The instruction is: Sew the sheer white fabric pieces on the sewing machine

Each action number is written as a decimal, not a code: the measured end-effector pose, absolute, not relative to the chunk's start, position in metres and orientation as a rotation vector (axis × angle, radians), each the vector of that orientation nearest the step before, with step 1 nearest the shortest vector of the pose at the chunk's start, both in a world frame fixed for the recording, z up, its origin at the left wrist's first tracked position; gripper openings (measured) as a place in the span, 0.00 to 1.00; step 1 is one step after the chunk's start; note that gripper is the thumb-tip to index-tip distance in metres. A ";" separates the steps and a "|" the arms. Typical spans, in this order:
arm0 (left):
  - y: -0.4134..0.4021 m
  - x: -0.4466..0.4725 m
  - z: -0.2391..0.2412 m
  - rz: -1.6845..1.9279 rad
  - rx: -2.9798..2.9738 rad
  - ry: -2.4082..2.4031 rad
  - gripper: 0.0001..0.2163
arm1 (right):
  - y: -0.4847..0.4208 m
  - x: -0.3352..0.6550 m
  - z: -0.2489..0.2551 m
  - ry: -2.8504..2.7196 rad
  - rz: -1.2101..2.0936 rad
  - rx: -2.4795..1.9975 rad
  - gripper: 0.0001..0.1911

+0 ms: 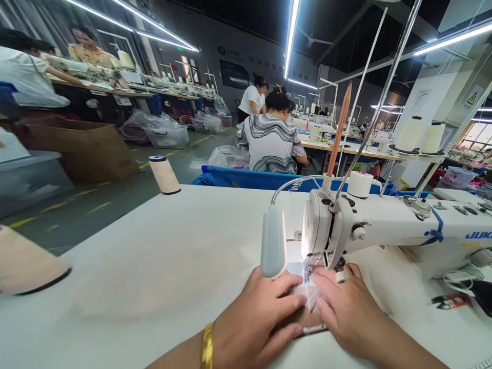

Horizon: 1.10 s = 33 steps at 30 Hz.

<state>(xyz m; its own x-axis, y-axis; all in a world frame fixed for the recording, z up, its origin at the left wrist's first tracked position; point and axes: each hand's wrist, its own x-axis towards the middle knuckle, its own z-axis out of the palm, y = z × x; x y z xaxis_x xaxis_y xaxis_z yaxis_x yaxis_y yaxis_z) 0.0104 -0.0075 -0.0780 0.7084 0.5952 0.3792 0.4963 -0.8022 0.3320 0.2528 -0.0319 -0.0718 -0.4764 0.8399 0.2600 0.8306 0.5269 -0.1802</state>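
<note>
- Left hand [257, 318] and right hand [346, 307] lie flat, fingers pressing the small fabric piece [309, 303] onto the counter [154, 266] from both sides, probably so it stays taut.
- Lamp [272, 241] hangs low, lighting the needle.

Cool, bright light pours from long ceiling tubes [291, 36] far above and beyond both grips, flaring white along their length. A hard glare patch [305, 248] sits just above the right grip [349, 312]. The table [154, 266] reads pale, with soft shadow under the left grip [253, 320]. Far left of the grips, a cone [26, 266] smears out of focus, and straight lines bow at the edges.
</note>
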 end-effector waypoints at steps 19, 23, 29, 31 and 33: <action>-0.021 0.018 -0.070 0.702 2.746 0.916 0.04 | -0.032 0.260 -0.077 -2.531 0.055 -1.147 0.13; -0.014 0.019 -0.070 0.740 2.716 0.924 0.04 | -0.029 0.258 -0.078 -2.473 -0.015 -1.191 0.11; -0.009 0.017 -0.072 0.818 2.712 0.929 0.07 | -0.030 0.260 -0.079 -2.491 0.000 -1.095 0.17; -0.008 0.016 -0.074 0.815 2.723 0.951 0.07 | -0.031 0.260 -0.079 -2.523 0.016 -1.063 0.16; -0.008 0.016 -0.076 0.813 2.733 0.964 0.08 | -0.031 0.260 -0.080 -2.538 0.019 -1.064 0.15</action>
<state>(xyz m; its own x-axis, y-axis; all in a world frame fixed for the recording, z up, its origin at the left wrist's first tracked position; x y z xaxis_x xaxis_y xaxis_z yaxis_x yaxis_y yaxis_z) 0.0160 -0.0081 -0.0759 0.6505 0.6147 0.4461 0.5439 -0.7870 0.2912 0.2598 -0.0310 -0.0802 -0.6374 0.6888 0.3454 0.6835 0.7123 -0.1593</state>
